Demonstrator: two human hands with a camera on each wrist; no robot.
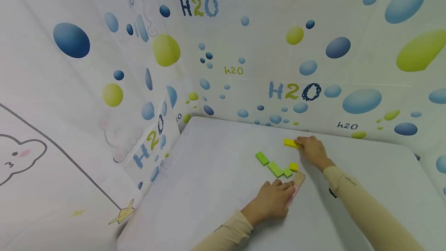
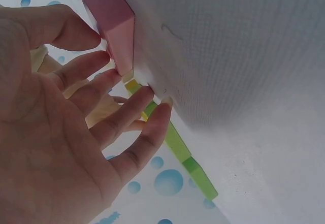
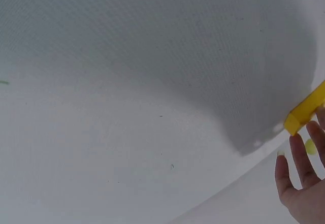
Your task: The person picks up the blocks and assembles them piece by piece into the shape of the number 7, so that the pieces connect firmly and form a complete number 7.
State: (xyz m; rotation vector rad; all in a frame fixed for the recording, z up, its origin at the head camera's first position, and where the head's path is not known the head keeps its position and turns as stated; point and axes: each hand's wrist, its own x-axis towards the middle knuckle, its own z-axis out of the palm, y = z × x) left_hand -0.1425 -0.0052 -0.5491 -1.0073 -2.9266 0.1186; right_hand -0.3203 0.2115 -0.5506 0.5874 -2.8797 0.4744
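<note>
Right hand pinching a yellow rectangular block, left hand, fingers loosely spread, at a pink rectangular block, white surface

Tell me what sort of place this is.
Likely a makeshift play corner: printed sheets with bubbles and "H2O" lettering rise around a white tabletop, which has small coloured blocks on it.

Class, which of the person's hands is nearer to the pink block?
Left. The left hand is at the pink block; the right hand is farther off, at the long yellow block.
</note>
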